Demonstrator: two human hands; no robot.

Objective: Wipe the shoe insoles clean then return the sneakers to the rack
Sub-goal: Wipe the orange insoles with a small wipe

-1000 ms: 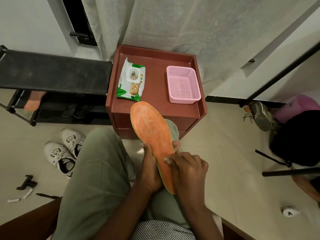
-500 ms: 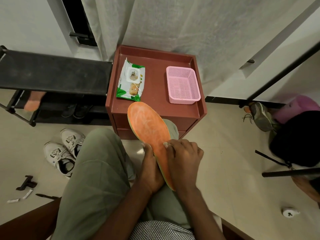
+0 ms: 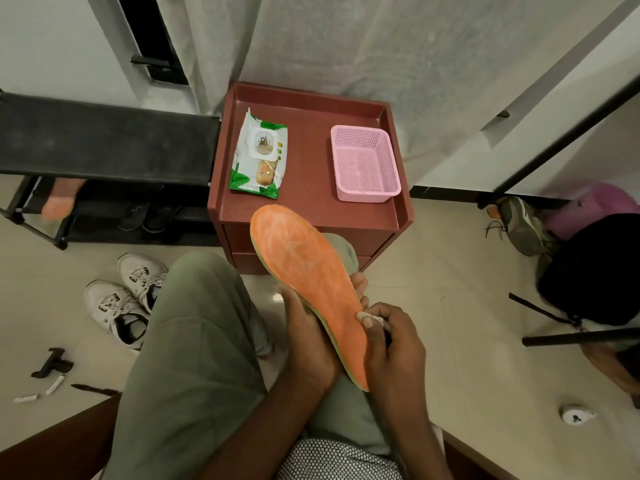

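An orange insole [image 3: 308,271] slants over my lap, toe end pointing toward the brown cabinet. My left hand [image 3: 308,336] grips it from underneath at mid-length, fingertips showing past its right edge. My right hand [image 3: 393,344] pinches a small white wipe [image 3: 375,319] against the insole's right edge near the heel. Two white sneakers [image 3: 123,299] lie on the floor to my left, in front of the black shoe rack [image 3: 104,147]. Another orange insole [image 3: 59,200] rests on the rack's lower shelf.
A brown cabinet [image 3: 311,213] stands just ahead, carrying a wet-wipe pack [image 3: 259,157] and a pink basket [image 3: 363,164]. Dark sandals [image 3: 149,216] sit under the rack. Small black and white bits [image 3: 52,363] lie on the floor left. A grey shoe [image 3: 519,225] and bags are at right.
My right hand slid back down the insole toward the heel and out to its right edge, the wipe now showing at its fingertips. The insole tilted slightly left.
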